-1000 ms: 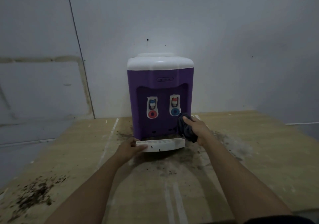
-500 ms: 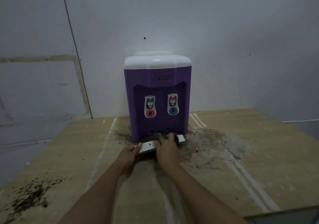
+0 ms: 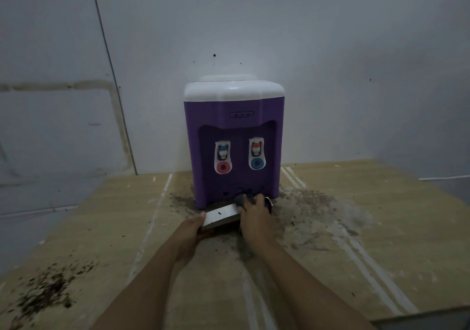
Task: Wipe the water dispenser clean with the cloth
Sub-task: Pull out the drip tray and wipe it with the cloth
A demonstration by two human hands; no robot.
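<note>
A purple water dispenser [image 3: 234, 149] with a white top stands on the wooden tabletop [image 3: 356, 240], back against the wall. Its white drip tray [image 3: 221, 216] sits tilted at the foot of the dispenser. The left hand [image 3: 189, 229] has its grip closed on the tray's left end. The right hand [image 3: 255, 215] clutches a dark cloth [image 3: 240, 198] and presses it onto the tray's right part, just below the taps. Dark crumbs [image 3: 45, 296] litter the tabletop.
</note>
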